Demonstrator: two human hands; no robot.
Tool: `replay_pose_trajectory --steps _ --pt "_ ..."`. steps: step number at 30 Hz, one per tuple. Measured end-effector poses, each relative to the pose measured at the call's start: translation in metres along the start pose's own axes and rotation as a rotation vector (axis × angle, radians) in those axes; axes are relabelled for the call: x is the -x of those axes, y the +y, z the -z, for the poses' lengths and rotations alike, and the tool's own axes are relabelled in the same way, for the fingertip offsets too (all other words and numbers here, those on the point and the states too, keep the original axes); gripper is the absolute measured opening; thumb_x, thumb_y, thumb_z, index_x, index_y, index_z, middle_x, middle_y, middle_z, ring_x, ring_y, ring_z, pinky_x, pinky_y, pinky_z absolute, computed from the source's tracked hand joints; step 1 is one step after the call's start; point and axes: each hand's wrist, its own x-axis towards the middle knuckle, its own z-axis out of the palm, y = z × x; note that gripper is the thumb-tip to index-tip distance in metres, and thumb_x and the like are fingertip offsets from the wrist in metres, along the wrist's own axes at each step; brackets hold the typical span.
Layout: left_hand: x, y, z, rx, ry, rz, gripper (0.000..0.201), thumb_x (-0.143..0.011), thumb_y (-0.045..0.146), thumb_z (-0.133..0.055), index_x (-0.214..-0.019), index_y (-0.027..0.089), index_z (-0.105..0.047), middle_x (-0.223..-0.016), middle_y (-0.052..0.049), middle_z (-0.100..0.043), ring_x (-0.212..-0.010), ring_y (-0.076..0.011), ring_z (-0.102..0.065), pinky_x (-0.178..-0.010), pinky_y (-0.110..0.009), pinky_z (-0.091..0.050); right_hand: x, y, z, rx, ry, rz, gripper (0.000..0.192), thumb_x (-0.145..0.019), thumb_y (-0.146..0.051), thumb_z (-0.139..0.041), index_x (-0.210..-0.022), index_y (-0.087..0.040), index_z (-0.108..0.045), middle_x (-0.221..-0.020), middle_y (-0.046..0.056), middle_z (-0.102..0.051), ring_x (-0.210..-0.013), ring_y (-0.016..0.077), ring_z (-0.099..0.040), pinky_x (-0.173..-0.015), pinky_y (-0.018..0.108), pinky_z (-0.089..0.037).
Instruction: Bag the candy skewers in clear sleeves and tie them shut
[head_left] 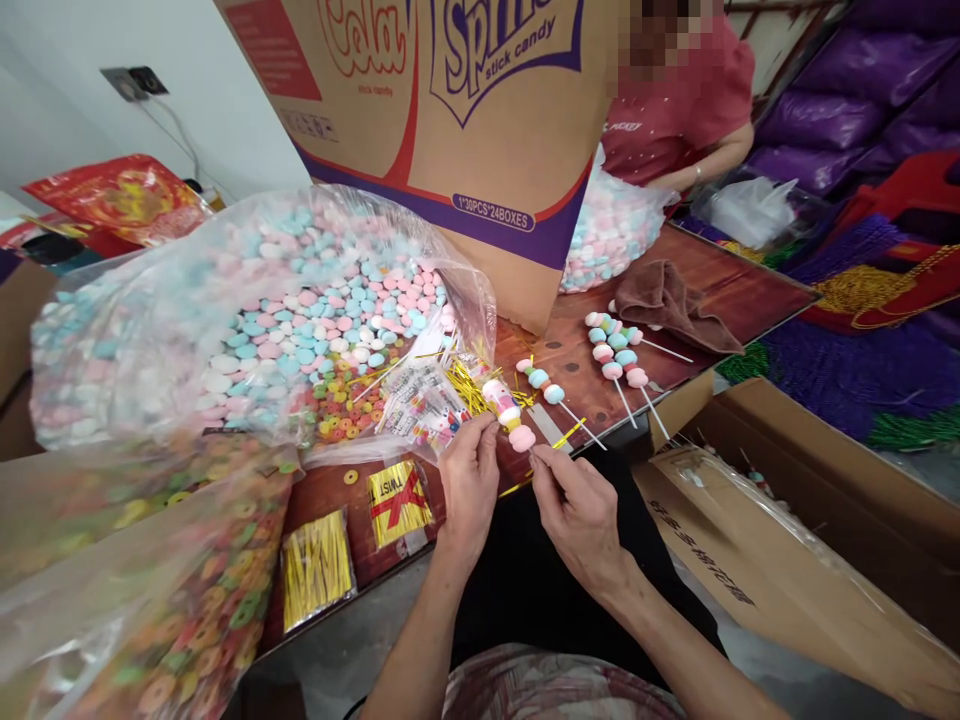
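Observation:
My left hand (469,478) pinches a candy skewer (508,410) stacked with pink, white and yellow pieces, held above the table's front edge. Just below it, my right hand (577,510) grips the lower end of the same skewer, where a thin gold twist tie (568,434) sticks out. A big clear bag of pink, blue and white candies (300,300) lies open to the left. Finished skewers (619,355) lie on the wooden table (720,290) to the right.
Packs of gold twist ties (319,565) lie near the front edge. A bag of coloured ring candies (187,620) fills the lower left. A tall cardboard box (465,130) stands behind. A person in red (675,110) works at the far side. An open carton (810,520) sits at right.

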Motion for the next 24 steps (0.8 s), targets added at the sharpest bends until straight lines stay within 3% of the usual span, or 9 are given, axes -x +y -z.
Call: replay_pose_trajectory --steps 2,7,11,14,17,21,24 --pt "0.000 0.005 -0.001 0.092 -0.013 0.087 0.021 -0.094 0.033 -0.053 -0.093 0.019 -0.069 -0.091 -0.005 -0.072 -0.082 -0.0165 -0.065 -0.079 -0.029 -0.050 0.000 0.000 0.000 -0.002 0.003 0.001 0.013 -0.093 -0.010 -0.054 -0.098 -0.015 -0.066 -0.074 0.003 -0.073 -0.053 0.0105 -0.054 -0.058 0.026 -0.042" --pt "-0.005 0.019 -0.003 0.581 -0.059 0.488 0.029 -0.086 0.047 -0.062 -0.082 0.018 -0.061 -0.074 0.000 -0.062 -0.065 -0.0124 -0.057 -0.060 -0.024 -0.048 0.002 0.002 0.000 -0.005 0.023 0.044 0.014 -0.091 -0.007 -0.057 -0.101 -0.014 -0.065 -0.072 0.002 -0.073 -0.054 0.0106 -0.058 -0.057 0.027 -0.040" --pt "-0.011 0.022 -0.001 0.740 -0.102 0.627 0.032 -0.075 0.045 -0.074 -0.077 0.017 -0.058 -0.064 0.002 -0.055 -0.055 -0.0090 -0.051 -0.051 -0.020 -0.041 0.005 0.005 0.001 0.013 0.024 0.096 0.019 -0.091 -0.006 -0.057 -0.106 -0.013 -0.065 -0.068 0.002 -0.071 -0.056 0.0112 -0.062 -0.058 0.028 -0.038" --pt "-0.012 0.019 -0.002 0.776 -0.127 0.612 0.031 -0.076 0.041 -0.073 -0.072 0.016 -0.055 -0.059 0.004 -0.049 -0.051 -0.0069 -0.042 -0.049 -0.019 -0.034 0.008 0.006 0.002 0.043 -0.001 0.114 0.017 -0.091 -0.006 -0.057 -0.104 -0.012 -0.066 -0.065 0.001 -0.069 -0.054 0.0112 -0.060 -0.057 0.029 -0.036" --pt "-0.008 0.017 -0.005 0.697 -0.146 0.512 0.029 -0.083 0.039 -0.066 -0.070 0.017 -0.052 -0.057 0.006 -0.041 -0.051 -0.0073 -0.034 -0.050 -0.020 -0.029 0.008 0.006 0.000 0.085 -0.007 0.129 0.015 -0.090 -0.005 -0.056 -0.101 -0.010 -0.066 -0.062 0.001 -0.066 -0.053 0.0115 -0.058 -0.057 0.029 -0.036" --pt "0.000 0.019 -0.003 0.574 -0.190 0.368 0.029 -0.088 0.038 -0.061 -0.071 0.018 -0.049 -0.063 0.004 -0.041 -0.058 -0.0096 -0.033 -0.055 -0.022 -0.030 0.004 0.006 -0.002 0.111 0.036 0.087 0.018 -0.092 -0.006 -0.053 -0.104 -0.011 -0.065 -0.066 0.002 -0.069 -0.052 0.0110 -0.057 -0.057 0.029 -0.037" --pt "0.000 0.016 0.002 0.625 -0.181 0.381 0.031 -0.087 0.040 -0.062 -0.071 0.019 -0.048 -0.062 0.004 -0.040 -0.057 -0.0099 -0.032 -0.055 -0.023 -0.029 0.002 0.004 0.001 0.017 0.007 0.060 0.018 -0.093 -0.009 -0.051 -0.103 -0.015 -0.066 -0.068 0.001 -0.070 -0.052 0.0108 -0.056 -0.058 0.027 -0.040"
